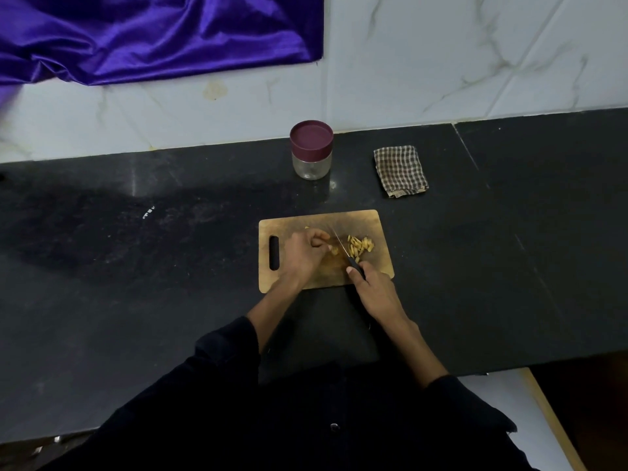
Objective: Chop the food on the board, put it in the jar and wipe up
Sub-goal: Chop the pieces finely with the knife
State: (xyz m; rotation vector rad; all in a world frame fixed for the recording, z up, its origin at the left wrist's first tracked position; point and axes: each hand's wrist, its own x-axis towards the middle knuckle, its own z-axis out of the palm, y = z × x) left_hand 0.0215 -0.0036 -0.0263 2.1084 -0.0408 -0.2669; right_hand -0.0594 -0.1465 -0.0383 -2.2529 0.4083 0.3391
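Under our left hand (303, 254) we cannot make out the uncut food; its fingers are curled down, pinching something small and yellow against the wooden board (370, 222). The knife (344, 249) blade stands just beside those fingertips, its handle mostly hidden in our right hand (373, 289), whose fingers wrap it. Chopped pieces (361, 248) lie at the blade's 3 o'clock. From the board, the lidded jar (311, 150) stands at 12 o'clock and the checked cloth (401, 171) at 1 o'clock, both well apart.

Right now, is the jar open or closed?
Closed: the jar stands upright on the counter with its maroon lid on top.
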